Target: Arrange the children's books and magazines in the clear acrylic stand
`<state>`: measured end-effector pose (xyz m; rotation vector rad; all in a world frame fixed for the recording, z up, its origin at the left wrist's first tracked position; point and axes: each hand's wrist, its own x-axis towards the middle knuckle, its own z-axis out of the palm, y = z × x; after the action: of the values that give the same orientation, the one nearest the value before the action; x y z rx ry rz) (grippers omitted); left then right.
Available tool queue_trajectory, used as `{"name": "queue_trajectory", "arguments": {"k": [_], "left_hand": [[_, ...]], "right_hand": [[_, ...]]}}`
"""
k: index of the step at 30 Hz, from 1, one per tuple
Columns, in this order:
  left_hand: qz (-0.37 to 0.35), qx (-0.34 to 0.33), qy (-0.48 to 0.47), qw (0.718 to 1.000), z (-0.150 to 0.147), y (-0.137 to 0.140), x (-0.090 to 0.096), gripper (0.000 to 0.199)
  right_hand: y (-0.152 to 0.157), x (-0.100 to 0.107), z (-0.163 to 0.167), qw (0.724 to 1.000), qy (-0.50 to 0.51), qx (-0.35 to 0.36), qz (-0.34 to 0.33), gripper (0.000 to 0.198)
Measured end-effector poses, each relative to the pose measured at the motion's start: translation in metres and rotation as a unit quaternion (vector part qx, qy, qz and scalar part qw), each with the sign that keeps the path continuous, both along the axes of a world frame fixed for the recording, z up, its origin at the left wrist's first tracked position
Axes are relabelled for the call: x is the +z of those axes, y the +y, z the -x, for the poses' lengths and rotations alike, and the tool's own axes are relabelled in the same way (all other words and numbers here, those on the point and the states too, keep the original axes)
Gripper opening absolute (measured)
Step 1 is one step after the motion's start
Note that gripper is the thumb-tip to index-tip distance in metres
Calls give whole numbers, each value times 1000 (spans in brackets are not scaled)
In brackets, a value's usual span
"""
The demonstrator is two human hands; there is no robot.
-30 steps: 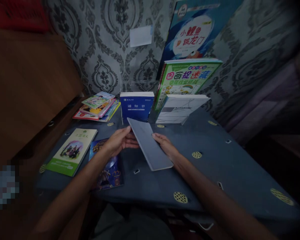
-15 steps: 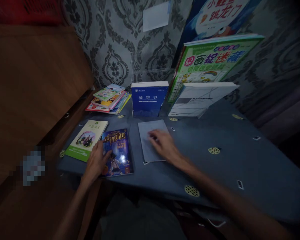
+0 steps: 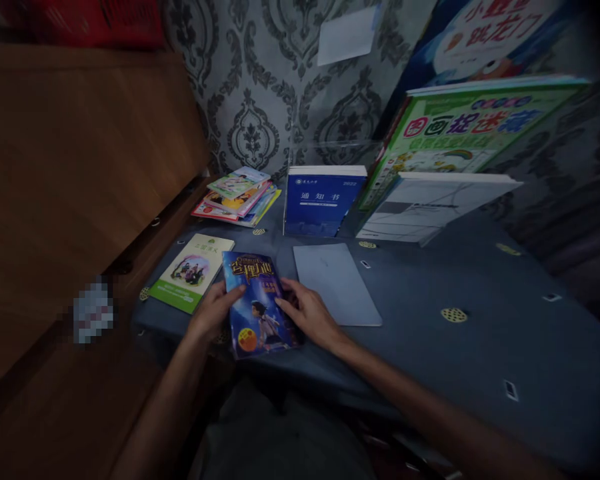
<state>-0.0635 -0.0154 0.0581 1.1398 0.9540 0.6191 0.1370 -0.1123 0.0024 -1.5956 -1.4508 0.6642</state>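
A blue-purple paperback book point(image 3: 260, 307) with gold Chinese lettering is held at the table's front edge, its cover facing up and slightly tilted. My left hand point(image 3: 213, 313) grips its left side, thumb on the cover and the other fingers hidden beneath. On its right side my right hand point(image 3: 307, 310) closes round the edge, thumb also on the cover. Just left lies a cream and green book point(image 3: 193, 273), flat on the cloth. To the right, a plain pale grey-blue booklet point(image 3: 335, 283) lies flat beyond my right hand.
A blue book point(image 3: 325, 200) stands at the back, beside a leaning white book point(image 3: 430, 207) and a large green picture book point(image 3: 460, 133). Several thin books point(image 3: 237, 197) are stacked at the back left. A wooden panel point(image 3: 90, 167) borders the table's left side.
My right hand has left the pale booklet and moved left onto the blue-purple book. That book now appears lifted between both hands. The view has shifted a little left.
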Motion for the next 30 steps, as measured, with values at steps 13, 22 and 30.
{"name": "queue_trajectory", "arguments": {"k": [13, 22, 30], "left_hand": [[-210, -130, -40, 968, -39, -24, 68, 39], [-257, -161, -50, 952, -76, -4, 42, 38], [-283, -153, 7, 947, -81, -6, 31, 31]], "right_hand": [[4, 35, -26, 933, 361, 3, 10, 58], [-21, 49, -74, 962, 222, -82, -133, 47], [-40, 42, -85, 976, 143, -44, -157, 37]]}}
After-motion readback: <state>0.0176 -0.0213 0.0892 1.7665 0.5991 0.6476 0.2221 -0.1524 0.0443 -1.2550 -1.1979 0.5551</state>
